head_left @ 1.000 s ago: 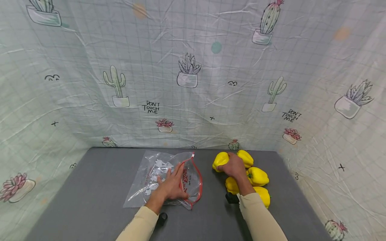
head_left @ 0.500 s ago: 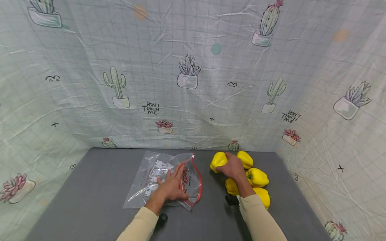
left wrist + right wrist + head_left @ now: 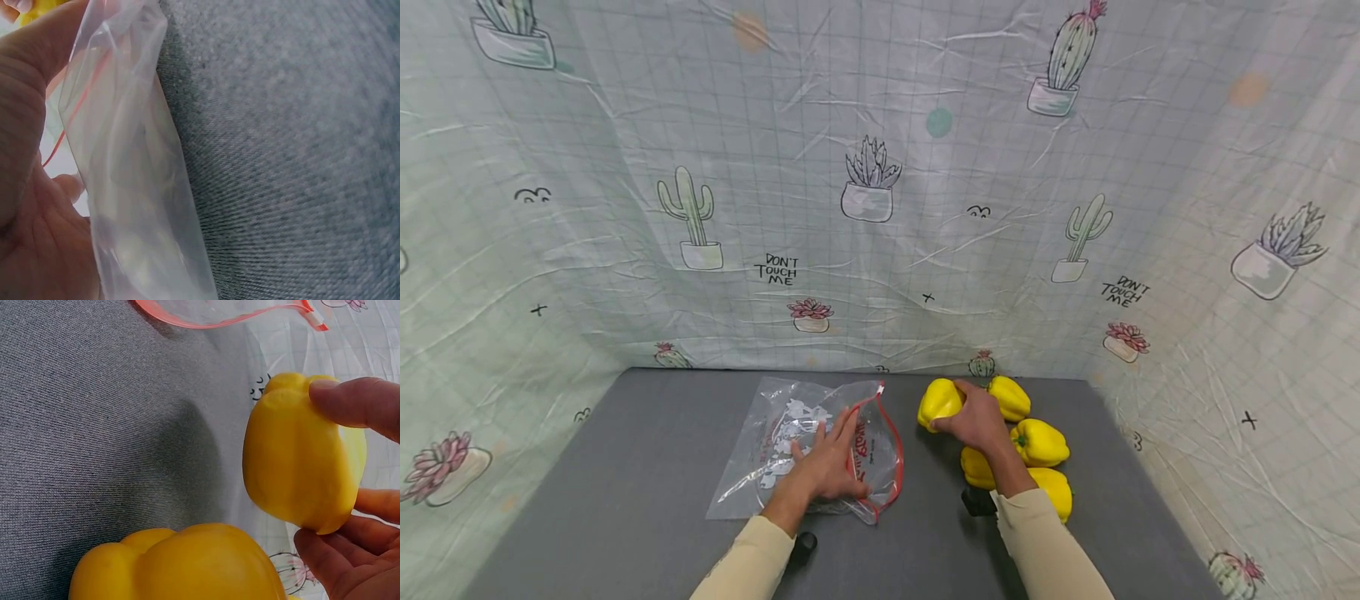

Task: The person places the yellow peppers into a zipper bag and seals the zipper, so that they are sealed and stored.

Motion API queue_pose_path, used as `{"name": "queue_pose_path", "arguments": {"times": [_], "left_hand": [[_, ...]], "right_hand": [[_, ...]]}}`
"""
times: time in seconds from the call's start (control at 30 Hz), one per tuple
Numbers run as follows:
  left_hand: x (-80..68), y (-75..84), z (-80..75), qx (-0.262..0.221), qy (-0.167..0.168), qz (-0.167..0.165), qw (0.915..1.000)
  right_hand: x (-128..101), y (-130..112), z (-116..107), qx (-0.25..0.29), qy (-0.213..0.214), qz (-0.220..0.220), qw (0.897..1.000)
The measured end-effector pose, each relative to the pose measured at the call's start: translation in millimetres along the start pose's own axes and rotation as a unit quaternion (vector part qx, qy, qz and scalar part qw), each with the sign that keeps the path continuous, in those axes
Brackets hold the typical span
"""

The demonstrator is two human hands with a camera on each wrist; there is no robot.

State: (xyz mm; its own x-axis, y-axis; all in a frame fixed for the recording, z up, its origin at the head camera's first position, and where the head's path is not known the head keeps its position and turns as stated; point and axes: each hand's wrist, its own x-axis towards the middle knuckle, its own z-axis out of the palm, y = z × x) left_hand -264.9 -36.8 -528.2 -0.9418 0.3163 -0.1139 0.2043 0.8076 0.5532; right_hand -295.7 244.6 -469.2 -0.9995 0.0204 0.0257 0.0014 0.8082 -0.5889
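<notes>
My left hand [image 3: 829,468] rests with spread fingers on a clear zip bag [image 3: 747,475] that lies on the table, its red-edged mouth [image 3: 898,454] towards the right. In the left wrist view, a fold of the bag [image 3: 134,162] stands beside the palm. My right hand [image 3: 983,418] grips a yellow bell pepper [image 3: 937,403] between thumb and fingers. The right wrist view shows this pepper [image 3: 294,459] raised off the cloth, with a shadow below it. Several more yellow bell peppers [image 3: 1040,442] lie beneath and to the right of that hand, partly hidden by the forearm.
A grey cloth-covered table [image 3: 640,467] spreads under everything. Cactus-printed sheeting [image 3: 880,275] hangs behind it and along both sides. Dark wrist-camera parts [image 3: 977,502] sit under the right wrist.
The right hand has shifted slightly left with the pepper, away from the other peppers and towards the bag. The left hand and bag have stayed where they were.
</notes>
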Motion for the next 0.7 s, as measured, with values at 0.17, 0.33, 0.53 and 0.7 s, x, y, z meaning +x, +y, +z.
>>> {"name": "queue_pose_path", "arguments": {"times": [0.17, 0.33, 0.53, 0.7], "left_hand": [[-1.0, 0.7, -0.4, -0.001, 0.001, 0.001, 1.0000], [-0.2, 0.7, -0.5, 0.000, -0.002, 0.000, 1.0000], [1.8, 0.3, -1.0, 0.004, -0.004, -0.003, 1.0000], [2.1, -1.0, -0.1, 0.002, -0.004, -0.004, 1.0000]], "right_hand": [[-1.1, -0.2, 0.3, 0.005, -0.001, -0.012, 1.000], [-2.4, -0.5, 1.3, 0.012, -0.004, -0.032, 0.999], [-5.4, -2.6, 2.8, 0.011, -0.020, -0.046, 0.999], [-8.0, -3.0, 5.0, 0.015, -0.031, -0.056, 0.998]]}}
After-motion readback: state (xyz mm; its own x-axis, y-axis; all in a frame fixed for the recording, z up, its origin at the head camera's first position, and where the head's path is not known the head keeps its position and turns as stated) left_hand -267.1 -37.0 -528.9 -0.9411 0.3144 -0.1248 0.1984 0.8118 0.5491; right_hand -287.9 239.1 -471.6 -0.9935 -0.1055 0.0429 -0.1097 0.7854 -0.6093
